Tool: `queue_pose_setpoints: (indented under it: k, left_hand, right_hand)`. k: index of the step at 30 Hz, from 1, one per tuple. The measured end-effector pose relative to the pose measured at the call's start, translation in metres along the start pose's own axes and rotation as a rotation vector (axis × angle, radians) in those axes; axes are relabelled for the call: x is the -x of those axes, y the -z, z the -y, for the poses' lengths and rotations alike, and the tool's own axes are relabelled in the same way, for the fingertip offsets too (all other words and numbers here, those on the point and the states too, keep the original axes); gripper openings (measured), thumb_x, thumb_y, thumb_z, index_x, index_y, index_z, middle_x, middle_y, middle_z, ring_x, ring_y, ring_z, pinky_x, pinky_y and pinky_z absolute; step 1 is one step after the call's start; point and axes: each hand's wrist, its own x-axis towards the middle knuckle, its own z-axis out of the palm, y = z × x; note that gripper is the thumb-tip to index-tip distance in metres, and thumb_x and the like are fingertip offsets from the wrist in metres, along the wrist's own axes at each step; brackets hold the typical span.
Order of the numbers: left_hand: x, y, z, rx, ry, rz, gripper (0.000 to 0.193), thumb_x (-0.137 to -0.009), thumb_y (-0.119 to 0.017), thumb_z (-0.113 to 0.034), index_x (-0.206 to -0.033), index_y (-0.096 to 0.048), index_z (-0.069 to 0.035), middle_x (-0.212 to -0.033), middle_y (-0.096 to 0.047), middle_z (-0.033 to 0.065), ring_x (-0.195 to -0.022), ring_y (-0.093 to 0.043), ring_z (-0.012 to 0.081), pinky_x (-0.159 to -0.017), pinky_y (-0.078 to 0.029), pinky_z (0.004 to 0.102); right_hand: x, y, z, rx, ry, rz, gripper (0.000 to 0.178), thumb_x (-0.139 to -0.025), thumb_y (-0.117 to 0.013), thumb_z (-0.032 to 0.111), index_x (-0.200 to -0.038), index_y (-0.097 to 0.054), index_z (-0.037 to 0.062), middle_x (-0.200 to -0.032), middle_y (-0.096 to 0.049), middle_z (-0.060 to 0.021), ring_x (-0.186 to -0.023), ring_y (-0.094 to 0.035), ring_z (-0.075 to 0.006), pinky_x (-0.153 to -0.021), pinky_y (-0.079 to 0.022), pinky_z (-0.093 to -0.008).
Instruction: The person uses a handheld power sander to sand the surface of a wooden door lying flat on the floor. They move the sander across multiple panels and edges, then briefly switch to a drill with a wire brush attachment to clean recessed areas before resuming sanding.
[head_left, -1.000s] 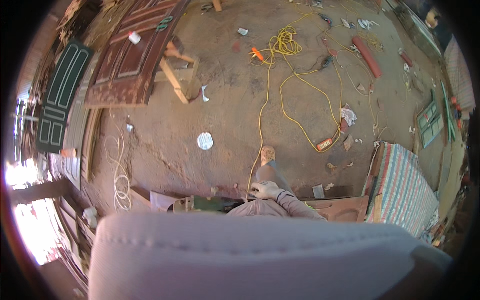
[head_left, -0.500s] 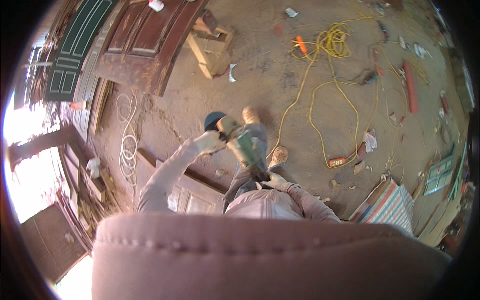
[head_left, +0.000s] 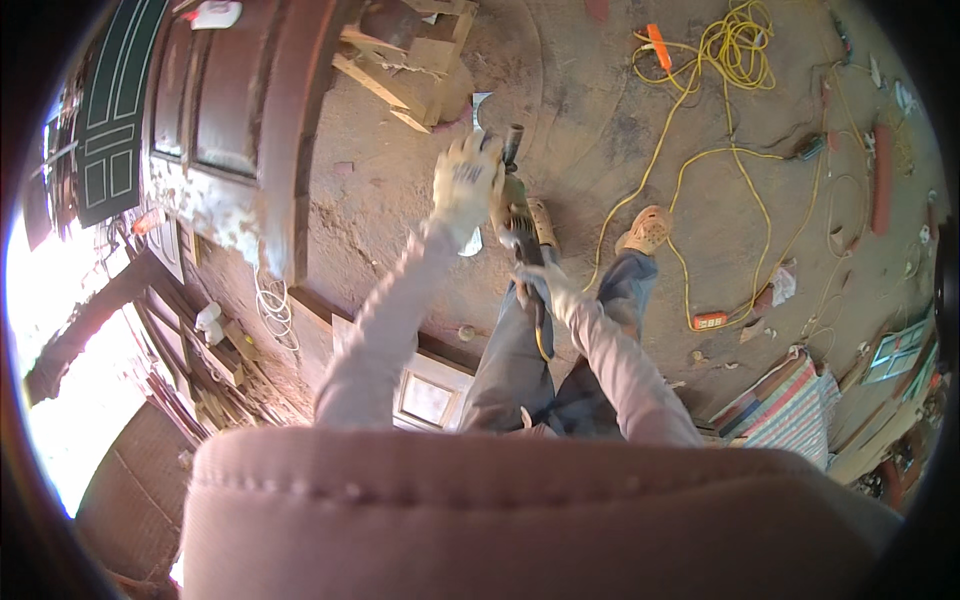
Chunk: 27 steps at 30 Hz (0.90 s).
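Angle grinder (head_left: pixel 515 218) carried two-handed, cord hanging by the left leg

Tool: you had it in front of you, above the floor and beside your left clog (head_left: pixel 542 218). Identification was probable only; any working disc was hidden.

Hands: your right hand (head_left: pixel 550 284), gloved, was closed around the dark rear handle. Your left hand (head_left: pixel 467 180) lay against the head, fingers bent; whether they wrapped the tool could not be told, as the far side was covered.

Handling (judged): rigid casing, fairly heavy, weight likely toward the head, so a one-handed hold would have let the front dip. Best holds seemed the rear handle and the stubby dark grip (head_left: pixel 514 143) beside your left fingers. Dust could have made the casing slick; the glove fabric should have helped.

Surroundings: the yellow power cord (head_left: pixel 543 337) hung close to your left leg, a snag risk. A yellow extension cable (head_left: pixel 648 160) looped over the floor near your right clog (head_left: pixel 650 229), with an orange socket block (head_left: pixel 711 320) farther right. To your left, the red-brown panelled door (head_left: pixel 228 100) limited elbow room; a wooden trestle (head_left: pixel 385 95) stood ahead-left, restricting passage on that side.
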Motion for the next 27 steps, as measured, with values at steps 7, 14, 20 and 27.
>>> queue_pose_setpoints:
  k: [7,14,20,27]
  left_hand:
    - [0.153,-0.148,-0.084,0.345,0.42,0.211,0.061,-0.079,-0.066,-0.036,-0.127,-0.048,-0.003,-0.121,-0.048,0.0275,-0.105,-0.049,0.0438,-0.088,-0.044,0.0511]
    - [0.163,-0.21,-0.158,0.203,0.705,0.894,0.065,-0.074,-0.068,-0.041,-0.129,-0.052,-0.01,-0.134,-0.044,0.0171,-0.121,-0.041,0.0423,-0.097,-0.043,0.0482]
    - [0.14,-0.217,-0.182,0.112,0.752,1.0,0.063,-0.075,-0.067,-0.04,-0.128,-0.052,-0.01,-0.135,-0.043,0.0171,-0.124,-0.039,0.0419,-0.098,-0.043,0.0479]
    - [0.092,-0.205,-0.204,0.03,0.733,0.96,0.061,-0.076,-0.064,-0.042,-0.127,-0.052,-0.01,-0.134,-0.045,0.0177,-0.122,-0.043,0.0416,-0.096,-0.045,0.0475]
  right_hand:
    - [-0.206,0.101,0.035,-0.211,-0.227,0.159,0.024,-0.085,-0.062,0.015,-0.067,-0.046,0.013,-0.049,-0.038,0.0016,-0.036,-0.034,-0.0123,-0.038,-0.028,-0.027]
    - [-0.296,0.226,0.071,-0.202,-0.505,0.116,0.025,-0.079,-0.068,0.023,-0.063,-0.055,0.0087,-0.052,-0.05,-0.0019,-0.039,-0.043,-0.0147,-0.04,-0.033,-0.0284]
    - [-0.278,0.273,0.154,1.079,-0.259,-0.177,0.029,-0.074,-0.07,0.031,-0.081,-0.065,0.0037,-0.071,-0.065,-0.0105,-0.058,-0.062,-0.0224,-0.055,-0.048,-0.0347]
    - [-0.21,0.297,0.186,1.538,0.13,-0.539,0.037,-0.081,-0.055,0.026,-0.115,-0.057,0.0101,-0.106,-0.066,-0.0191,-0.102,-0.063,-0.0333,-0.086,-0.05,-0.0451]
